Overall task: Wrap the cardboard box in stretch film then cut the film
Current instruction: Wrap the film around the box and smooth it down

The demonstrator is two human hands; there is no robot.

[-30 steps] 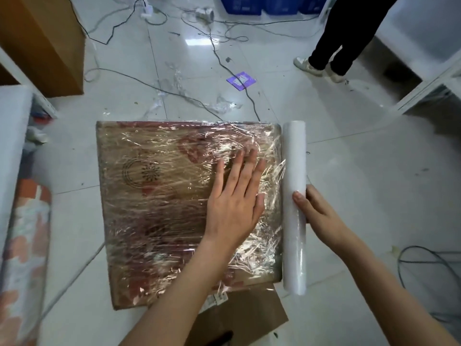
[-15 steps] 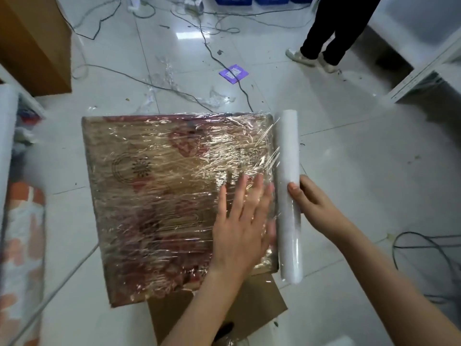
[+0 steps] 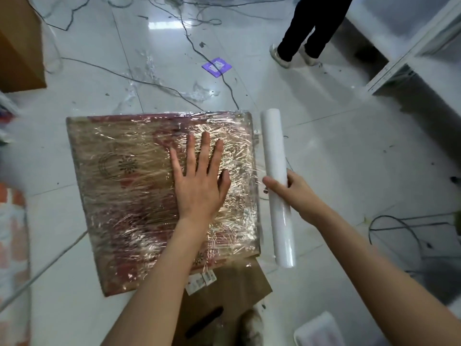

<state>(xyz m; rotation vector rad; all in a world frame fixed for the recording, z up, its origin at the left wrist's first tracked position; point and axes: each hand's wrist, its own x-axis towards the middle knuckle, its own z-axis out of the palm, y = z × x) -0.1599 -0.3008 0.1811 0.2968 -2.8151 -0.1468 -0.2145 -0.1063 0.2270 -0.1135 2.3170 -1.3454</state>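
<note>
Left hand (image 3: 199, 181) lies flat and spread on the wrapped box (image 3: 139, 196); right hand (image 3: 296, 193) grasps the film roll (image 3: 275, 156) beside it

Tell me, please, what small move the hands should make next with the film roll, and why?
Probably pull the film roll a little away from the cardboard box to tension the film. The right hand grips the roll just beside the box's right edge, while the left hand lies flat on the wrapped top, pinning it.

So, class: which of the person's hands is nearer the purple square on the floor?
Left. The left hand lies flat on the wrapped box, below the purple square; the right hand, gripping the film roll, sits lower and further right.
</note>
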